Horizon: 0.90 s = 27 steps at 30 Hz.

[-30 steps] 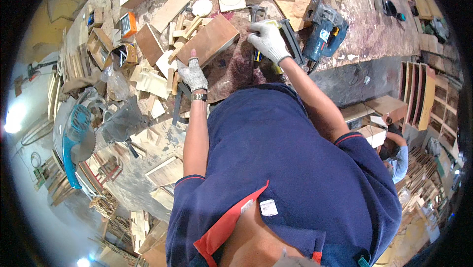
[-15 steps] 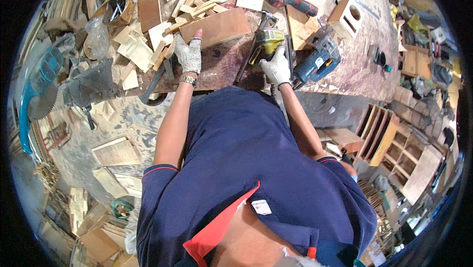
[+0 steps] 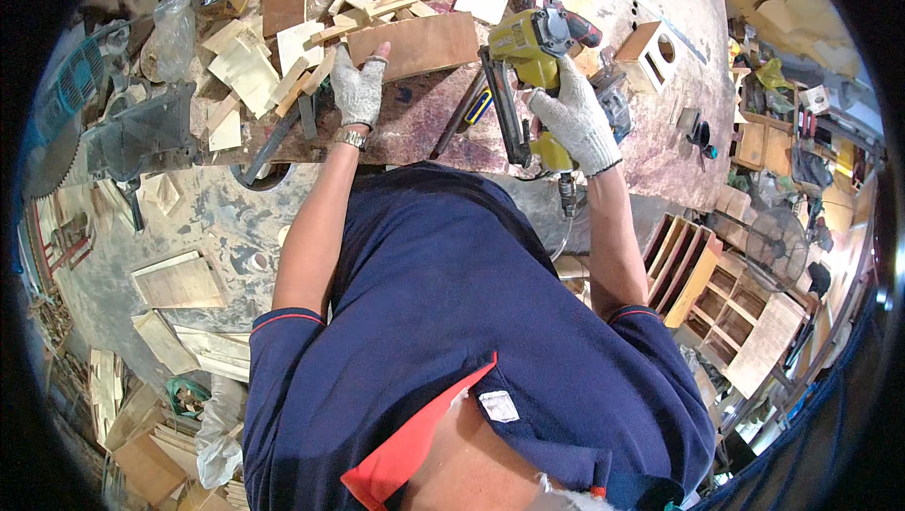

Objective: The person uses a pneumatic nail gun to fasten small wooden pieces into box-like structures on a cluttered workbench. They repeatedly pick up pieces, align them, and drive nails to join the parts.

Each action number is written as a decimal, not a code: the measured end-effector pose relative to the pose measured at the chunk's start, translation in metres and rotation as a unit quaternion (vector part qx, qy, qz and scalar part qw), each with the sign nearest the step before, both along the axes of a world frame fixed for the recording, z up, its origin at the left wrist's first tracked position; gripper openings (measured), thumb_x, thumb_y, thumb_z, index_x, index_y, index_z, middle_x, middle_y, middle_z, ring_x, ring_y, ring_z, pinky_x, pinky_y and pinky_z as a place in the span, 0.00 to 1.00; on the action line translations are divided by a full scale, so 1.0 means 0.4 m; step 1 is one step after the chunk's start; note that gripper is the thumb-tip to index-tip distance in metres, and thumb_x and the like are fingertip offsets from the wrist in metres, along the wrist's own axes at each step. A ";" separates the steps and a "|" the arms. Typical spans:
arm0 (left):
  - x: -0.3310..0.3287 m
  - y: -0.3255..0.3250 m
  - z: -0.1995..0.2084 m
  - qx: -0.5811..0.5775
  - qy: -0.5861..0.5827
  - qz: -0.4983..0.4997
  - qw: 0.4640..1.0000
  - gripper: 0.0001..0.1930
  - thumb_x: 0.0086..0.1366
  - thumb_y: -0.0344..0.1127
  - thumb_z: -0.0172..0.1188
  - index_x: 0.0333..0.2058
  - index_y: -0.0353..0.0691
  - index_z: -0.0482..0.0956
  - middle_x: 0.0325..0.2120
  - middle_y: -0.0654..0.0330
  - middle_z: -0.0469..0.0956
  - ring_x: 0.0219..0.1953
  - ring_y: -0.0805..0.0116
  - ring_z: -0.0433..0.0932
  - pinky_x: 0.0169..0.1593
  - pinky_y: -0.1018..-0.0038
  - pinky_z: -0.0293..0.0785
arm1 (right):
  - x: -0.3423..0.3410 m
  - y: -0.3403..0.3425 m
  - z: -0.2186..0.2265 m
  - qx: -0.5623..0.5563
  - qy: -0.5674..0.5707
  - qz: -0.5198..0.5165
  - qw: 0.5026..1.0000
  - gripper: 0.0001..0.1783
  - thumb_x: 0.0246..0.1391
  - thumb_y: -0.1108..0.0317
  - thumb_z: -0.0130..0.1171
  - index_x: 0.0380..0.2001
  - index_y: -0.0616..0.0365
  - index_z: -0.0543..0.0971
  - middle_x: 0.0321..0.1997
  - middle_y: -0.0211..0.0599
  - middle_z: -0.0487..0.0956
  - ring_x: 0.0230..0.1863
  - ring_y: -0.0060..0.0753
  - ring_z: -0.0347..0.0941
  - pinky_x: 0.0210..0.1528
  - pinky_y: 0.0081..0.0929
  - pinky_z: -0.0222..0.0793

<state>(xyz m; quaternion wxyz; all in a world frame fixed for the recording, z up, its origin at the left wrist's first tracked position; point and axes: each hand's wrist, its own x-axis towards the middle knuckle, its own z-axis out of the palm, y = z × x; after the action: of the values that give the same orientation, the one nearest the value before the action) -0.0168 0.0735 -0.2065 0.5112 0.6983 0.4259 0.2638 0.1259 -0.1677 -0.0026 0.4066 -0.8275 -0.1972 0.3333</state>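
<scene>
On the workbench [image 3: 415, 124], the right hand [image 3: 577, 120] has now lifted the yellow nail gun [image 3: 528, 49] clear in a closed grip, while the left hand [image 3: 358, 87] stays flat against the plywood panel [image 3: 424, 44], which is positioned for fastening.

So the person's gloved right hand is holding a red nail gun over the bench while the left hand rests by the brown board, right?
Not quite: the nail gun is yellow, not red, as the head view shows. The rest holds: the gloved right hand grips it over the bench, and the left hand rests by the brown board.
</scene>
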 end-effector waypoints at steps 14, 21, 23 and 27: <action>0.005 0.000 -0.034 0.059 -0.004 0.028 0.998 0.49 0.62 0.58 0.78 0.63 0.15 0.72 0.55 0.31 0.82 0.59 0.43 0.82 0.65 0.59 0.75 | -0.001 0.028 -0.026 -0.069 -0.050 0.029 0.996 0.26 0.62 0.74 0.61 0.63 0.62 0.71 0.41 0.36 0.83 0.25 0.23 0.79 0.29 0.26 0.77; 0.004 0.007 -0.033 0.034 -0.010 0.003 0.999 0.51 0.62 0.59 0.77 0.64 0.14 0.70 0.59 0.29 0.79 0.63 0.41 0.79 0.68 0.57 0.72 | -0.014 0.033 -0.014 -0.049 -0.028 0.013 0.998 0.26 0.63 0.73 0.61 0.64 0.62 0.71 0.42 0.36 0.84 0.23 0.23 0.78 0.27 0.26 0.77; 0.006 0.007 -0.037 0.041 0.004 0.013 0.999 0.52 0.62 0.60 0.77 0.65 0.14 0.69 0.61 0.28 0.77 0.66 0.39 0.77 0.70 0.57 0.70 | -0.019 0.035 -0.017 -0.044 -0.021 0.015 0.999 0.26 0.63 0.74 0.61 0.64 0.62 0.70 0.42 0.37 0.84 0.23 0.23 0.78 0.27 0.26 0.77; 0.006 0.006 -0.043 -0.033 -0.003 -0.005 0.999 0.56 0.63 0.59 0.77 0.69 0.12 0.62 0.67 0.28 0.70 0.72 0.43 0.70 0.75 0.59 0.64 | -0.029 0.036 -0.028 -0.049 -0.016 0.013 0.999 0.28 0.63 0.75 0.61 0.65 0.62 0.69 0.43 0.38 0.83 0.24 0.23 0.79 0.28 0.26 0.78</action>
<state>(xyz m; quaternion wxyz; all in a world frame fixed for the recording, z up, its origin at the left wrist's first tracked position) -0.0145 0.0758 -0.2237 0.5361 0.6828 0.4294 0.2489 0.1144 -0.1531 -0.0139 0.3577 -0.8490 -0.1977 0.3349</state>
